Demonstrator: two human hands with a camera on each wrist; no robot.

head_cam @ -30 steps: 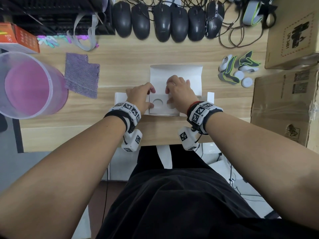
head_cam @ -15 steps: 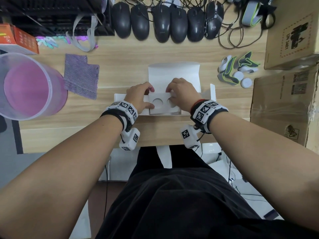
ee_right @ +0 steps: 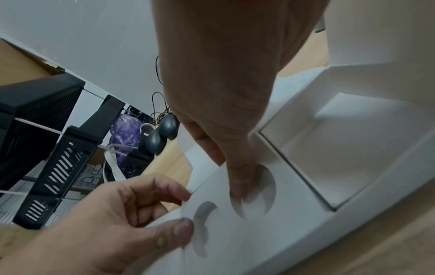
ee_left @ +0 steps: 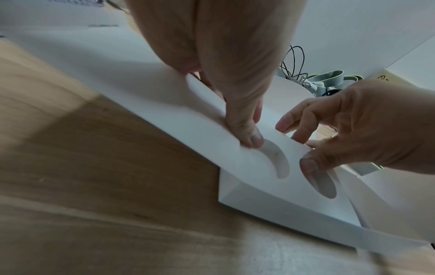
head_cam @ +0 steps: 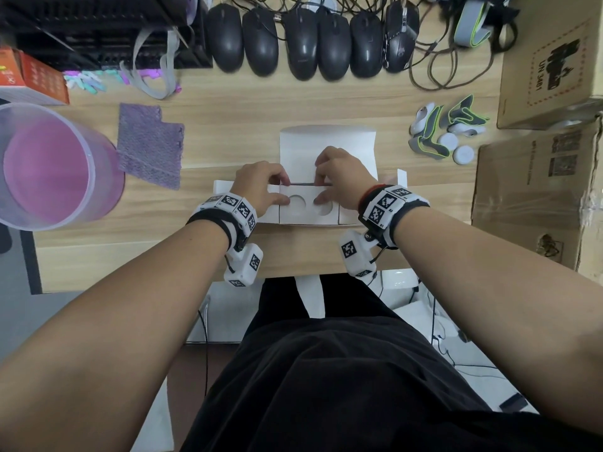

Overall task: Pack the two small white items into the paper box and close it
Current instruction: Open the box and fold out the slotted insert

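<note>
Insert panel [head_cam: 309, 207] tilted up since earlier, pinched between left hand [head_cam: 261, 187], right hand [head_cam: 339, 177]

1. An office or tech workroom: a wooden desk [head_cam: 228, 125] carries a row of black computer mice [head_cam: 310, 40] with tangled cables [head_cam: 437, 70].
2. Cardboard shipping boxes [head_cam: 538, 177] stand at its right, black slotted equipment [ee_right: 47, 148] at the back.

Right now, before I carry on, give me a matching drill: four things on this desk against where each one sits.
Things:
1. white paper box
2. two small white round items
3. purple textured cloth
4. clear plastic tub with pink bottom

Places:
A. far left desk edge
B. right of the box, beside grey-green straps
C. centre, held by both hands
D. between tub and box

Pairs: 1-C, 2-B, 3-D, 4-A
</note>
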